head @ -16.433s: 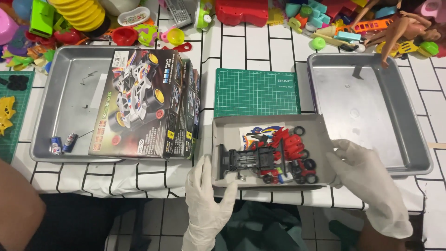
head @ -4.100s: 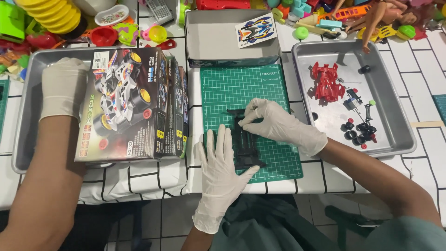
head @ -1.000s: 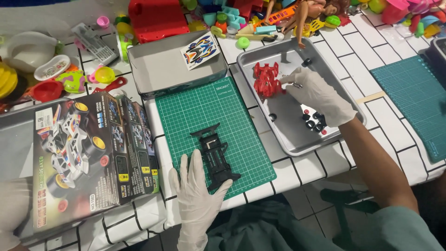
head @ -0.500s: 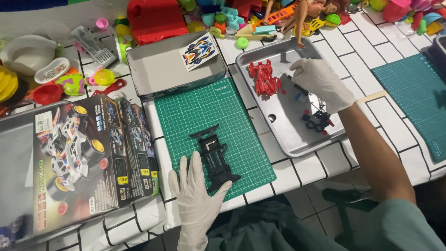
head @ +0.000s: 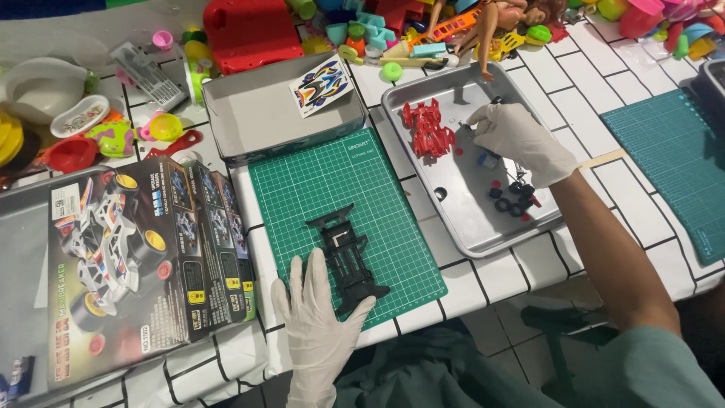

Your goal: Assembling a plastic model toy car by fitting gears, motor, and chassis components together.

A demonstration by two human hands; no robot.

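Chassis: we log a black toy-car chassis (head: 347, 259) lying flat on the green cutting mat (head: 343, 189), toward the mat's near edge.
Long axis: it runs from the near edge of the table (head: 521, 264) away from us, tilted slightly to the left at its far end.
Left hand (head: 321, 321): gloved, flat and spread, fingers released; it rests on the mat just beside the chassis's near end, thumb touching or nearly so.
Right hand (head: 521, 140): gloved, reaching into the metal tray (head: 453, 219) to the right of the mat; fingertips pinched among small parts, though we cannot tell what they hold.
Nearer hand: the left, plainly; the right is well apart, up and to the right of the chassis.
Tray contents: red body shell (head: 428, 130), a cluster of black wheels (head: 516, 200), small loose bits.
Other items: sticker sheet (head: 322, 85) in the grey box lid (head: 264, 121); printed kit box (head: 143, 249) at left.
Change from half a second ago: we note the right hand has shifted up the tray, off the wheels; chassis and left hand unmoved.
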